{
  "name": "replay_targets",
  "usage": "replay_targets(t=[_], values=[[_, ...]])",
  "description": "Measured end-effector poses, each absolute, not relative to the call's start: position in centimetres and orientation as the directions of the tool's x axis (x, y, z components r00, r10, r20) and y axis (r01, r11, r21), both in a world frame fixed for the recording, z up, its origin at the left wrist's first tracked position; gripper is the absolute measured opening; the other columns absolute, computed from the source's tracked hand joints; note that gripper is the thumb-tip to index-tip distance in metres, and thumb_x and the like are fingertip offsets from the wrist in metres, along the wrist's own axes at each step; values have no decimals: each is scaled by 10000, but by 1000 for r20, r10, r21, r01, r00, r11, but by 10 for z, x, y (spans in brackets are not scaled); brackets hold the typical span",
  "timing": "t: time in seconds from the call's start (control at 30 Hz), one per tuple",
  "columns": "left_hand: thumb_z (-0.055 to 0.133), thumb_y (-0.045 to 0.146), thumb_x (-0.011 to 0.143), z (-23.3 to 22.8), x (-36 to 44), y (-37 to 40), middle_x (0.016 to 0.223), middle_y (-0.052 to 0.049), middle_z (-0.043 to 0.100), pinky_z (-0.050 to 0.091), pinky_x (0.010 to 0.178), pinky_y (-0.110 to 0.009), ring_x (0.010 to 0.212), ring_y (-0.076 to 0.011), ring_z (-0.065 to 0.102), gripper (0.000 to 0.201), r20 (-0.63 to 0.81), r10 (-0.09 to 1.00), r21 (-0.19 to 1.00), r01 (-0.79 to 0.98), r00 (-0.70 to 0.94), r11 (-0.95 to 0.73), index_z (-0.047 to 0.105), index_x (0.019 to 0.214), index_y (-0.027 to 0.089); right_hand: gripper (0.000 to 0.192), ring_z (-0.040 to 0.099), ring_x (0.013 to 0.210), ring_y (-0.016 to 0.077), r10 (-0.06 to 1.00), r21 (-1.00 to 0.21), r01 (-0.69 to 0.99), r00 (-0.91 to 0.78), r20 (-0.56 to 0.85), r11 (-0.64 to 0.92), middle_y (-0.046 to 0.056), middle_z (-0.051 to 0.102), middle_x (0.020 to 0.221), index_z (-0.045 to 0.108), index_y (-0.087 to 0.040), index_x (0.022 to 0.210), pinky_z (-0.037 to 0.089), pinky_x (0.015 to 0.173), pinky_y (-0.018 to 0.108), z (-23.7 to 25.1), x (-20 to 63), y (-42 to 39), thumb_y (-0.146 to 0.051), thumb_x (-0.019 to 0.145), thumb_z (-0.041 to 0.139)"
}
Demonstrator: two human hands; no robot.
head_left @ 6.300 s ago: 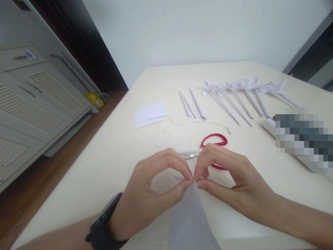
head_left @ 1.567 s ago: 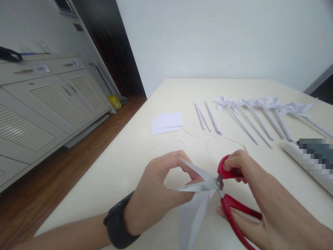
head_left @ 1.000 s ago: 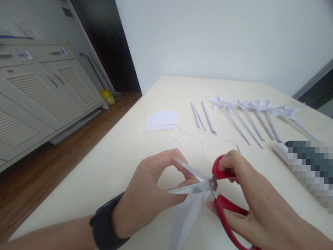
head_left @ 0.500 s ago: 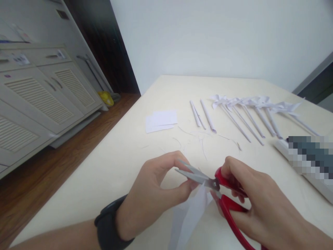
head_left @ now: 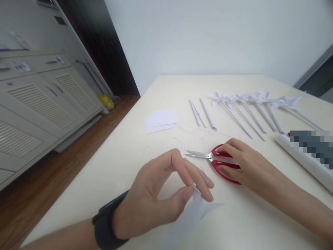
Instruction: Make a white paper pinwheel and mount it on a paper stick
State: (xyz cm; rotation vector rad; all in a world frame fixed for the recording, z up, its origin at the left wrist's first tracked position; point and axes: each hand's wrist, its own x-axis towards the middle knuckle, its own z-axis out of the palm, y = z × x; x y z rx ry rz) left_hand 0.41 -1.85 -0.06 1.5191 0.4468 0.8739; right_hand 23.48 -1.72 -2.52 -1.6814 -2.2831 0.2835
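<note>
My left hand (head_left: 161, 194), with a black band at the wrist, pinches the gathered tip of a folded white sheet of paper (head_left: 186, 220) between thumb and index finger. Its other fingers stretch past the tip, and the paper spreads below them. To the right, my right hand (head_left: 241, 161) has its fingers at the handles of red-handled scissors (head_left: 209, 156). The scissors appear to lie on the table, blades pointing left and slightly apart. Thin trimmed paper strips (head_left: 203, 142) are scattered just beyond the blades.
White paper pinwheels (head_left: 260, 99) on rolled sticks lie in a row at the back right of the table (head_left: 125, 159). Several loose rolled paper sticks (head_left: 208, 113) and a stack of paper squares (head_left: 163, 118) lie left of them. A white box-like object (head_left: 304, 156) is at right.
My right hand has carried the scissors away from the folded paper, forward onto the table. My left hand keeps its pinch on the paper, now slightly lower.
</note>
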Motion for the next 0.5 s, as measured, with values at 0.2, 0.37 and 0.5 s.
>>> replay_targets(t=[0.2,0.37,0.5], values=[[580,147,771,5,6,-13,787,-20,595,456,727,-302,780,-156,571,84,95,811,985,62,577,-160,507,781,186,225,550,868,208,950,-339,888,-295,98,311,65,542,966,573,-212,1008,470,731,353,-24,231,-18,-204,791,514],[601,169,758,-4,9,-7,745,16,572,443,612,-194,703,-100,552,89,-15,853,987,144,522,-71,540,817,194,152,553,870,172,953,-480,823,-257,161,303,34,545,984,559,-231,940,459,718,302,-6,224,-25,-178,819,484],[616,193,744,-10,11,-7,710,18,585,440,579,-186,655,-97,555,102,-91,848,989,146,522,17,560,829,189,74,548,842,134,949,-706,647,-289,124,289,-8,566,917,527,-237,886,451,693,244,5,214,-35,-201,831,492]])
